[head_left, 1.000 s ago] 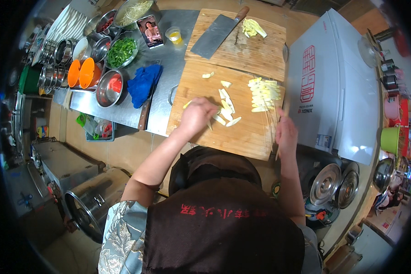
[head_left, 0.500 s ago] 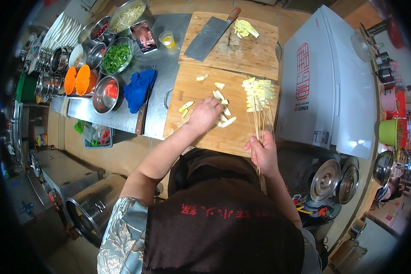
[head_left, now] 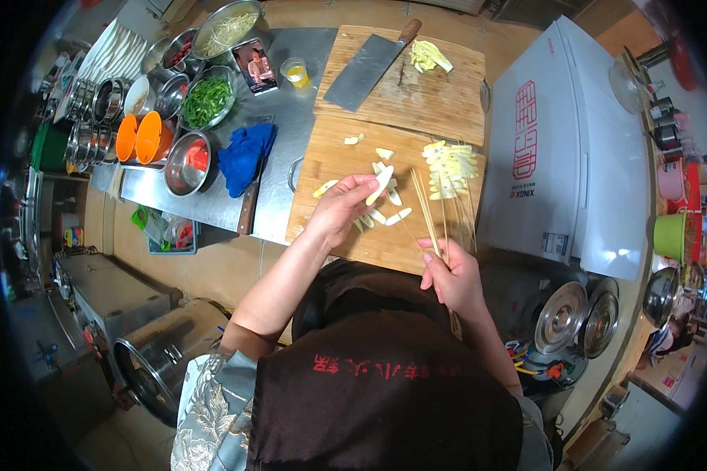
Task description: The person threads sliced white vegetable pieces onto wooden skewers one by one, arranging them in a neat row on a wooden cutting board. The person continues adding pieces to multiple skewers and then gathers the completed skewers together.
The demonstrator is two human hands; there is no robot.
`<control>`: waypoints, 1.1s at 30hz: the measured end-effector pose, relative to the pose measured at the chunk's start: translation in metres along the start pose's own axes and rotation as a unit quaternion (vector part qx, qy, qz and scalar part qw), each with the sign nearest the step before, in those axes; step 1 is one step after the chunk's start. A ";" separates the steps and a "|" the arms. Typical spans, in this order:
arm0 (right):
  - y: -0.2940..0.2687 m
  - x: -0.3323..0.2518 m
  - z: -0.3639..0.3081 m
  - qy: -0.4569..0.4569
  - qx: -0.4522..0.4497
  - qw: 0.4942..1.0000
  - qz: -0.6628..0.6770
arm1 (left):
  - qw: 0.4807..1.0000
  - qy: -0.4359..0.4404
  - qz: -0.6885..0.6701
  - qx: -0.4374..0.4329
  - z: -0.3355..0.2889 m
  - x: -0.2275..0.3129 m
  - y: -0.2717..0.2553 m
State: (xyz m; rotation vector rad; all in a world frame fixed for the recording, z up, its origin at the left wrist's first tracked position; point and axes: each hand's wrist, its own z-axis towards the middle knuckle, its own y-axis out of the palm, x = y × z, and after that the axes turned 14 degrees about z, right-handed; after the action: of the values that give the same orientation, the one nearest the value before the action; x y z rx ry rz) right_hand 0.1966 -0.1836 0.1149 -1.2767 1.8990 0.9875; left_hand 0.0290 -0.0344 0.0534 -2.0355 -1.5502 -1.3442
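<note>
While the left hand (head_left: 342,208) pinches a pale, oblong slice (head_left: 380,186) above the wooden cutting board (head_left: 322,153), partly hiding loose slices (head_left: 398,217), the right hand (head_left: 454,276) grips thin wooden skewers (head_left: 428,219). Skewered slices (head_left: 452,163) pile at right. Beyond, a broad metal cleaver (head_left: 364,72) lies on another board (head_left: 448,102); leftward, a crumpled blue cloth (head_left: 246,157) rests on the steel desk (head_left: 293,110).

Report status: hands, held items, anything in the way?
Left hand pinching pale vegetable slice over near cutting board. Right hand gripping thin wooden skewers. Cleaver lying on far cutting board, away from both hands.
</note>
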 end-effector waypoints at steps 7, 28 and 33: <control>0.002 -0.005 -0.001 -0.008 -0.001 1.000 -0.011 | 1.000 0.002 -0.005 -0.003 -0.005 0.002 0.001; 0.003 0.004 -0.006 -0.005 0.008 1.000 0.020 | 0.997 0.054 0.055 0.009 -0.014 -0.006 0.003; 0.008 0.015 -0.001 0.007 -0.005 0.998 0.057 | 1.000 0.009 0.028 -0.008 -0.017 -0.010 -0.001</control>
State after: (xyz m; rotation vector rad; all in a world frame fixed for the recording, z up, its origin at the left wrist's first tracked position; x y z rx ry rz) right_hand 0.1845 -0.1888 0.1050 -1.1942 1.9989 1.0502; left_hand 0.0193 -0.0517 0.0546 -2.0547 -1.4676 -1.3536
